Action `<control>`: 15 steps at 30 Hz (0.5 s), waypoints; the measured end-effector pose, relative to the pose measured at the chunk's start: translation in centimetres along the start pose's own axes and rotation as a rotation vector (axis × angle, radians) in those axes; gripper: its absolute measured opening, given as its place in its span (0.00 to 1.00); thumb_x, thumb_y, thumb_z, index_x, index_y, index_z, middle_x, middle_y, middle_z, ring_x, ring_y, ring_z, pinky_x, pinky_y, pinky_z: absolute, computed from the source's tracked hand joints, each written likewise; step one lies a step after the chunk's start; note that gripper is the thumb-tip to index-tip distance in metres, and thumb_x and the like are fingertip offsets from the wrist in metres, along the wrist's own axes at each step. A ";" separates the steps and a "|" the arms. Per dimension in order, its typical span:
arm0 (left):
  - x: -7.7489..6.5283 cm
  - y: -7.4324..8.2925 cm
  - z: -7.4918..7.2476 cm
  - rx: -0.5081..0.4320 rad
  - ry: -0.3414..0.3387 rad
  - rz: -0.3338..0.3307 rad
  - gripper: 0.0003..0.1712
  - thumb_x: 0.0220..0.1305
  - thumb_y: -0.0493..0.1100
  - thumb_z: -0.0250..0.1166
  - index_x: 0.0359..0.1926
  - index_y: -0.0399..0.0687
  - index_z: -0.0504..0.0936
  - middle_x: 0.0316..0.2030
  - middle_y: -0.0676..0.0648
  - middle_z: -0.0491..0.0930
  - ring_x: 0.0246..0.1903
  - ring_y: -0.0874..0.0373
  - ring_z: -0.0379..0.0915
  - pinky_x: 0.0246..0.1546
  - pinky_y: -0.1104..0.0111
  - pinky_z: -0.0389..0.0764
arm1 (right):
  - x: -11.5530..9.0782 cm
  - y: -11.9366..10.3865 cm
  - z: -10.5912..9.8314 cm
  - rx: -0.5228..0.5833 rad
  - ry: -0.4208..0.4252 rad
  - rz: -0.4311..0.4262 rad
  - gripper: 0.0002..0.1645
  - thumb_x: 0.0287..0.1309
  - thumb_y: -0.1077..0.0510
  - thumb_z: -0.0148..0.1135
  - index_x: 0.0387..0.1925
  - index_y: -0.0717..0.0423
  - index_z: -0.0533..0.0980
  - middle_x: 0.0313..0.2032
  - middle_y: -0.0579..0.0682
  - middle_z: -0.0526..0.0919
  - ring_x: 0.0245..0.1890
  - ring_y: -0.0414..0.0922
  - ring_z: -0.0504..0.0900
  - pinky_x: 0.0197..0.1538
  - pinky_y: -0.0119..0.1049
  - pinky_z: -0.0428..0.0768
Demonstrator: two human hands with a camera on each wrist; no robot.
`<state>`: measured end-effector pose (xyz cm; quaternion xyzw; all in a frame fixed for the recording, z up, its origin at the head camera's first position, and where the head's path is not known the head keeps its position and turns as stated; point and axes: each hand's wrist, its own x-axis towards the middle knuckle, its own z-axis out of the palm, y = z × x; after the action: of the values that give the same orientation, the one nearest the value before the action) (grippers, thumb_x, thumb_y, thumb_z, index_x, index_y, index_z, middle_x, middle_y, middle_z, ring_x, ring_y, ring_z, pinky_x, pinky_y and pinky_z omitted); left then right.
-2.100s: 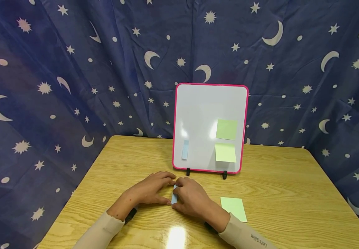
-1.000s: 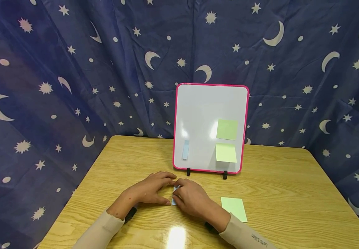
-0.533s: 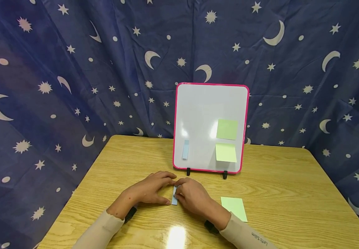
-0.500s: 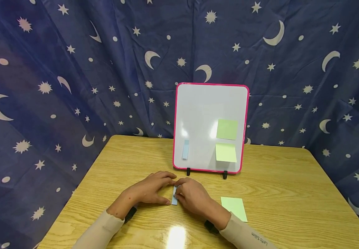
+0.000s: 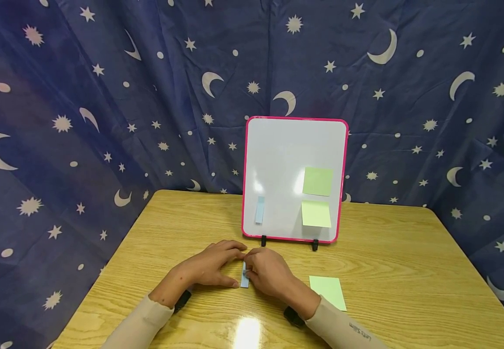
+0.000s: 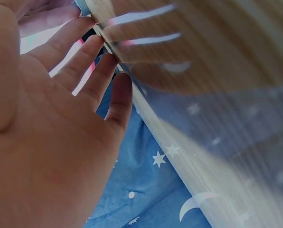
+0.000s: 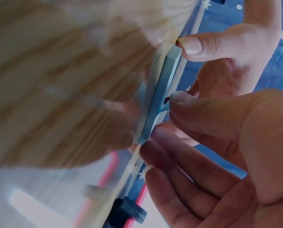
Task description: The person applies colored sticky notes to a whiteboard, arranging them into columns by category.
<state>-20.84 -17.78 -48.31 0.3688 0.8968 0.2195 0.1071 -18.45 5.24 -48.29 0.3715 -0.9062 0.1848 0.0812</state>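
Note:
A narrow pale-blue sticky note pad (image 5: 245,279) lies on the wooden table between both hands. My left hand (image 5: 212,264) steadies it, thumb at its near end and index finger at its far end; the other fingers rest on the table in the left wrist view. With thumb and a finger, my right hand (image 5: 271,272) pinches a lifted blue sheet (image 7: 164,109) at the long side of the pad. The fingertip behind the thumb is hidden in the right wrist view, and the right hand covers part of the pad in the head view.
A pink-framed whiteboard (image 5: 295,145) stands behind the hands on black feet (image 5: 315,245). It bears a blue strip note (image 5: 259,210), a green note (image 5: 317,181) and a yellow-green note (image 5: 316,214). A pale-green note pad (image 5: 328,292) lies right of the right forearm. A starry curtain (image 5: 182,97) hangs behind.
The right thumb and fingers have shifted along the pad's side and closed together, and a sheet's edge now lifts between them. The left hand has stayed in place.

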 end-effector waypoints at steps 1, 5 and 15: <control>0.0 0.0 0.0 0.000 0.002 0.004 0.37 0.62 0.59 0.78 0.70 0.56 0.79 0.75 0.51 0.68 0.76 0.50 0.60 0.73 0.41 0.62 | 0.0 0.0 0.0 -0.001 -0.001 0.005 0.10 0.58 0.63 0.78 0.24 0.49 0.86 0.34 0.42 0.88 0.39 0.38 0.86 0.39 0.31 0.84; 0.0 0.1 0.0 -0.004 -0.005 -0.004 0.37 0.62 0.59 0.78 0.70 0.57 0.79 0.75 0.52 0.67 0.77 0.51 0.59 0.74 0.42 0.61 | 0.1 0.0 0.0 0.008 -0.002 0.027 0.07 0.57 0.63 0.79 0.27 0.50 0.88 0.34 0.41 0.88 0.38 0.38 0.85 0.39 0.31 0.83; 0.0 0.2 -0.1 -0.014 -0.011 -0.023 0.36 0.63 0.59 0.77 0.69 0.58 0.79 0.75 0.53 0.67 0.77 0.52 0.58 0.75 0.41 0.59 | 0.0 -0.1 0.0 0.043 -0.018 0.061 0.14 0.57 0.58 0.81 0.22 0.45 0.82 0.37 0.41 0.86 0.37 0.36 0.82 0.38 0.30 0.81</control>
<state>-20.71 -17.66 -48.13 0.3588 0.8989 0.2225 0.1170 -18.39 5.13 -48.25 0.3470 -0.9136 0.2033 0.0595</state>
